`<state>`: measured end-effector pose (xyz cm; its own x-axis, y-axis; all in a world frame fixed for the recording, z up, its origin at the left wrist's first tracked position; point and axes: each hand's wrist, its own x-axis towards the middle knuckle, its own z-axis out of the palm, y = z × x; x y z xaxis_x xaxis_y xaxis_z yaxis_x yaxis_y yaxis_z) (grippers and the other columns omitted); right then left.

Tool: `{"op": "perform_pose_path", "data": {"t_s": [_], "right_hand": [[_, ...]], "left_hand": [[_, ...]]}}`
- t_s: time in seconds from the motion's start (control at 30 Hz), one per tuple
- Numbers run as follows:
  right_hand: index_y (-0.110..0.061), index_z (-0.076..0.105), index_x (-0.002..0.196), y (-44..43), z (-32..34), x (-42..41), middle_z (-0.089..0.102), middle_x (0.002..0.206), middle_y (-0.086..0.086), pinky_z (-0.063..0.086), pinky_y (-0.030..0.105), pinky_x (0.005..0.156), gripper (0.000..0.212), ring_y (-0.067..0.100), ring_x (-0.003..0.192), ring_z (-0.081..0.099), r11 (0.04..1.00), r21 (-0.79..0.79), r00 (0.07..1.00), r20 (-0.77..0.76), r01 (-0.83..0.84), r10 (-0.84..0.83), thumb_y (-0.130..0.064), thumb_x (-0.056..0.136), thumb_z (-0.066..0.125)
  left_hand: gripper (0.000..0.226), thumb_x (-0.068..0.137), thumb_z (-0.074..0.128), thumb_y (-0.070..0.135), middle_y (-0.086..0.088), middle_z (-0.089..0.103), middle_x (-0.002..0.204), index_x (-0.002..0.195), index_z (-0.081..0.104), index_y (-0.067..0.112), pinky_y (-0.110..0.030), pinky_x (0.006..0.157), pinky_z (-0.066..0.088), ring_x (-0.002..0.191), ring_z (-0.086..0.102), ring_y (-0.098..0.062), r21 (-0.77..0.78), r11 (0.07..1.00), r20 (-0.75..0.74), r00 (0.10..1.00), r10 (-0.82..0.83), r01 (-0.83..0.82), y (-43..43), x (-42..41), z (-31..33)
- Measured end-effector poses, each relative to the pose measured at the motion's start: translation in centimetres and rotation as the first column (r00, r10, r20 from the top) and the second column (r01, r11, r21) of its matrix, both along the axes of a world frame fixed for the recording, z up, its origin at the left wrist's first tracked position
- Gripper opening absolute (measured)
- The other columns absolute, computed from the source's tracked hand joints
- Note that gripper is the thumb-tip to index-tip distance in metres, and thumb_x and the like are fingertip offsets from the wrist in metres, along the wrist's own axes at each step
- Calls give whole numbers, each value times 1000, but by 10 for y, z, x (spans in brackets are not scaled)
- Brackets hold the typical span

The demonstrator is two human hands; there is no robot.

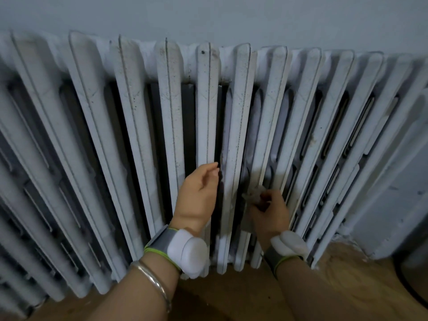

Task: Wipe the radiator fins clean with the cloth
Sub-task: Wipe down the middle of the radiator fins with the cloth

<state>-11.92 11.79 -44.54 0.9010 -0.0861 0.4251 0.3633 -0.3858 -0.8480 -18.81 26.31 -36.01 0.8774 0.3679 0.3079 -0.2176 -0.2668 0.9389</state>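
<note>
Cloth [251, 196]: small, soft, limp, bunched in my right grip [269, 209] and held against the radiator fins [266, 126] just ahead of it. I judge it light, best held wadded. Left grip [196, 195], loosely open, rests on the fin [207, 112] alongside.

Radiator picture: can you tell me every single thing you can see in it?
radiator: one, white and dusty, along the wall
wall: one, pale blue-grey, behind the radiator
floor: one, brown wood, along the bottom
cloth: one, grey, at a fin right of the middle
dark round thing: one, bottom right edge, unclear
bangle: one, silver, left wrist
wristbands: two, grey with white pods, one per wrist
left hand: one, rests on a middle fin
right hand: one, grips the cloth
</note>
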Motion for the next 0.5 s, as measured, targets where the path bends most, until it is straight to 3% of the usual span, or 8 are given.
{"op": "perform_pose_path", "data": {"t_s": [0.17,0.23,0.3,0.4,0.5], "right_hand": [[-18,51,99,21,58,-10,54,104,1,46,21,80,23,8,90,53,997,82,972,234,-10,-9,-15,85,68],[-12,52,105,29,78,-12,49,108,0,41,9,85,27,0,92,47,995,96,943,333,-9,-23,-16,85,69],[-11,54,109,36,92,-10,46,111,-1,39,11,90,30,-1,96,44,995,98,929,369,-3,-34,-19,85,70],[-12,57,114,45,93,-4,46,115,1,39,23,100,34,7,107,46,999,32,925,381,-8,-5,-26,85,69],[-6,57,116,52,80,2,47,120,10,29,11,103,37,17,114,44,1000,11,901,433,9,-13,-25,87,68]], "left_hand": [[21,93,50,9,4,69,98,96,65,23,-35,94,50,96,64,-17,-54,984,18,986,168,-167,15,-6,4],[23,92,48,8,5,67,99,101,64,21,-31,91,49,96,63,-16,-58,974,-1,975,220,-220,18,-7,10],[26,92,46,6,3,65,104,110,61,17,-28,88,47,100,60,-16,-13,962,-15,962,271,-271,20,-8,14],[31,92,46,6,0,62,112,119,58,14,-33,97,45,107,57,-17,39,957,-20,958,288,-287,21,-6,14],[33,93,45,7,0,61,117,124,55,16,-32,101,43,111,55,-15,62,957,-42,957,287,-284,24,-4,11]]}}
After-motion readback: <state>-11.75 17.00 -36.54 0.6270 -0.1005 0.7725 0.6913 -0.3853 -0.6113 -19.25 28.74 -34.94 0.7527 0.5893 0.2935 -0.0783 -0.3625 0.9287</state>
